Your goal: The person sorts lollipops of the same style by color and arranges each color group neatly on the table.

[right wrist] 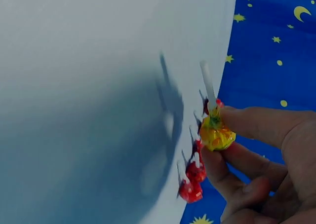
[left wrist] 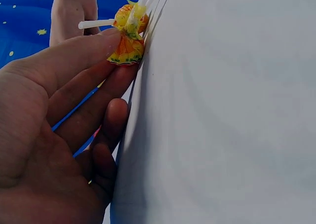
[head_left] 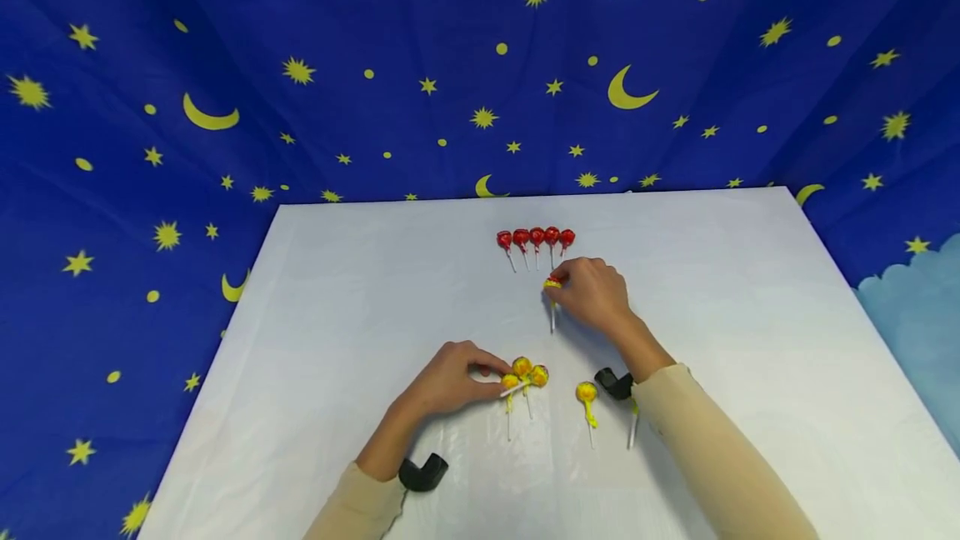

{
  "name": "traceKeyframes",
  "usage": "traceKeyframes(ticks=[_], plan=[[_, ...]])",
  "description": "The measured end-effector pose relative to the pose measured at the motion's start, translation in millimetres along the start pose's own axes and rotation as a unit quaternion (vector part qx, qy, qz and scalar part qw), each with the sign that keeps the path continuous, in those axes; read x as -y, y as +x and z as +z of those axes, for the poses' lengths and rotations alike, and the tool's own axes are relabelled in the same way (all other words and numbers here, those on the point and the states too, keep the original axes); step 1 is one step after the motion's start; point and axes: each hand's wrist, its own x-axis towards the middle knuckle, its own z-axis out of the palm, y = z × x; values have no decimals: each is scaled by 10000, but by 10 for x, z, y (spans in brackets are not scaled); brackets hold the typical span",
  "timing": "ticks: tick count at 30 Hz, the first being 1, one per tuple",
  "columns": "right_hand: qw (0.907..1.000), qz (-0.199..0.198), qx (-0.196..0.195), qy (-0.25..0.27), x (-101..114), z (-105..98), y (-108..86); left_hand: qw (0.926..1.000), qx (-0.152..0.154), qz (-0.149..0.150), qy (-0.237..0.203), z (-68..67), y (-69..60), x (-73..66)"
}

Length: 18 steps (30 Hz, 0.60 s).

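Note:
My right hand (head_left: 594, 290) pinches a yellow lollipop (right wrist: 217, 134) between thumb and fingers. Its white stick points toward the table's front in the head view. Just beyond that hand, several red lollipops (head_left: 536, 237) lie in a row, sticks toward me. Nearer to me, my left hand (head_left: 452, 379) holds another yellow lollipop (left wrist: 129, 24) by thumb and fingertips, its stick slanting sideways. Yellow lollipops (head_left: 522, 367) lie closely grouped at its fingertips, partly overlapped by the held one. Another yellow lollipop (head_left: 587, 392) lies to the right.
A further lollipop's stick (head_left: 633, 430) shows beside the right sleeve (head_left: 720, 448), its head hidden. Black wrist devices (head_left: 424, 473) sit at both wrists. The white table (head_left: 360, 273) ends at a blue curtain (head_left: 390, 40) with yellow moons and stars.

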Motion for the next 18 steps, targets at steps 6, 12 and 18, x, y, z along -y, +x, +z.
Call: traceKeyframes(ticks=[6,12,18], plan=[[9998,181,-46,-17,46,55,79,10000,-47,-50,25,19,-2,9],[9998,157,-90,-63,106,93,149,9999,-93,-29,-98,32,-7,25],[9995,248,-14,-198,139,126,214,9998,-116,-64,-156,38,-16,24]])
